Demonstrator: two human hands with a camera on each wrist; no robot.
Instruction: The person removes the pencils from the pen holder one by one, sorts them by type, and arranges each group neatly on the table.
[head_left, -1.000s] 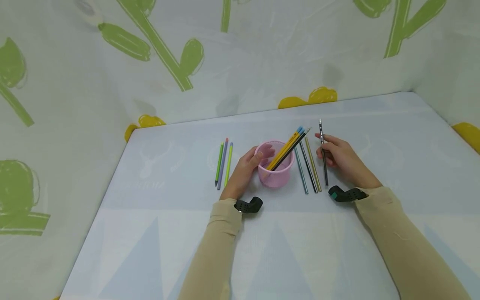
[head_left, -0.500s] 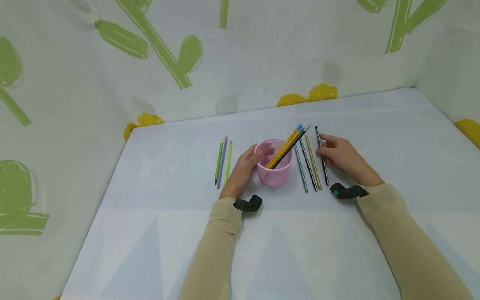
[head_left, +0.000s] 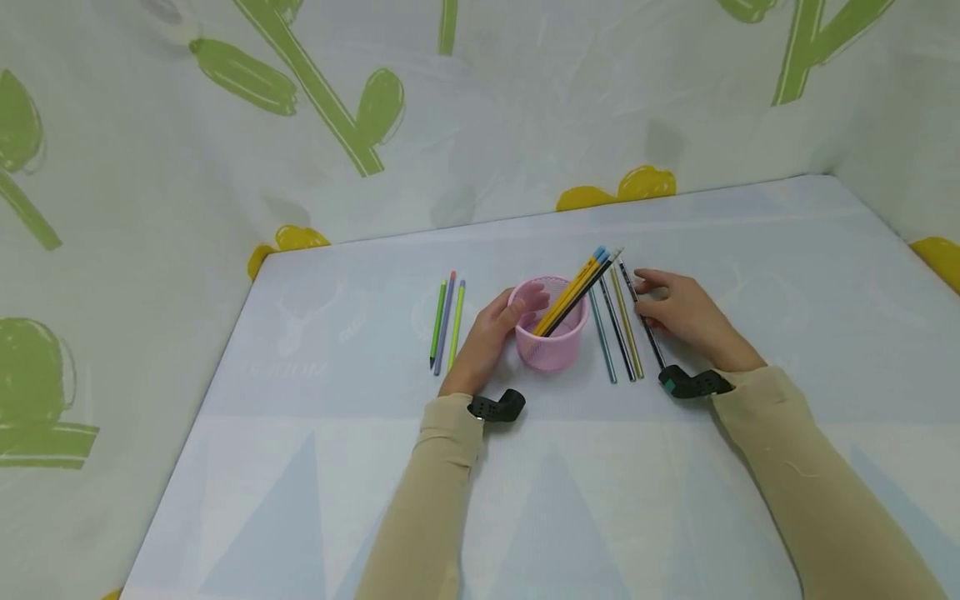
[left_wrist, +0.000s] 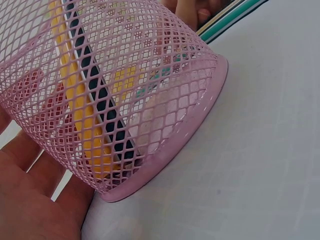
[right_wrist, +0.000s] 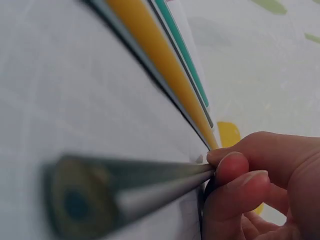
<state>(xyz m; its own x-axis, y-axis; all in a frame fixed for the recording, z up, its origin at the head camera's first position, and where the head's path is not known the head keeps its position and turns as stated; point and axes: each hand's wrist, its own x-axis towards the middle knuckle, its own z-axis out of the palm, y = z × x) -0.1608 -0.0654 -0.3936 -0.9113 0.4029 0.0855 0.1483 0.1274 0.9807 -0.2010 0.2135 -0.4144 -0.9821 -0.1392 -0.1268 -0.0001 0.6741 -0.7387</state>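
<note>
My left hand (head_left: 480, 346) holds a pink mesh pencil cup (head_left: 550, 356) by its left side, thumb at the rim and fingers round the far side. Yellow pencils (head_left: 567, 298) and a black pencil (head_left: 581, 296) lean to the right inside it. Between thumb and fingers, my right hand (head_left: 688, 318) pinches a dark pencil (right_wrist: 155, 182), whose near end looms blurred in the right wrist view. That pencil slants beside a row on the table: a teal pencil (head_left: 603, 340), a dark striped one (head_left: 618, 337) and a yellow-gold one (head_left: 629, 329).
Left of the cup lie a green pencil (head_left: 438, 325), a purple one (head_left: 444, 327) and a lime one (head_left: 457, 323). A pale cloth with blue triangles covers the table (head_left: 555, 508). White walls (head_left: 510, 117) with plant prints stand behind and at the sides.
My right hand has lowered the dark pencil and tilted it, its top swinging left toward the row. The left hand and the cup stay in place.
</note>
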